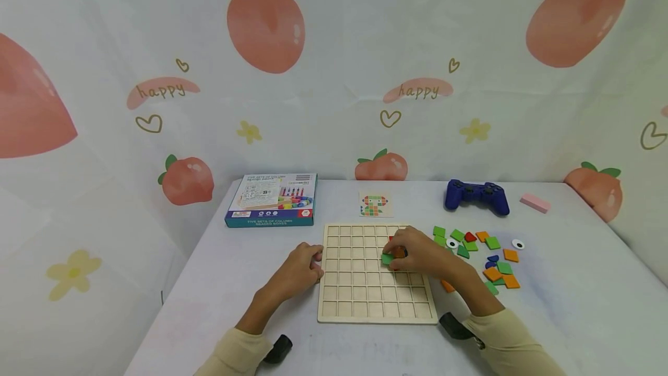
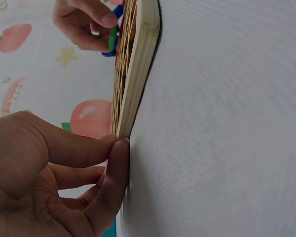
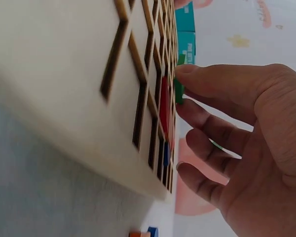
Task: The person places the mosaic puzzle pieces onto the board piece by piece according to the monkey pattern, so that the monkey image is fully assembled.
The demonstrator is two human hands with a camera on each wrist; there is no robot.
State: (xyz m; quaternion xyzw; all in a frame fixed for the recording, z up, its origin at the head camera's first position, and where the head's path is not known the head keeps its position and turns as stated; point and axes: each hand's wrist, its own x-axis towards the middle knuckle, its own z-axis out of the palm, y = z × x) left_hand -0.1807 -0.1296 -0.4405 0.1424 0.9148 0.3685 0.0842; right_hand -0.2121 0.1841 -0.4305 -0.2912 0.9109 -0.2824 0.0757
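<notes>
A wooden grid board (image 1: 360, 310) lies flat on the white table. My left hand (image 1: 300, 269) is at its left edge; in the left wrist view, thumb and forefinger pinch the board's side (image 2: 143, 69). Over the right part of the grid, my right hand (image 1: 424, 254) pinches a green tile (image 3: 179, 89) between thumb and forefinger, close above the cells. Beside that tile, partly covered by the right hand, an orange piece (image 1: 399, 252) shows on the board. The right wrist view shows a red piece (image 3: 164, 106) and a blue piece (image 3: 166, 154) in the grid.
Loose green, orange, red and blue tiles (image 1: 492, 243) and white eye discs (image 1: 518, 244) lie right of the board. Behind it is a pattern card (image 1: 376, 204). A box (image 1: 271, 201) stands back left; a blue game controller (image 1: 476, 196) and pink block (image 1: 535, 202) are back right.
</notes>
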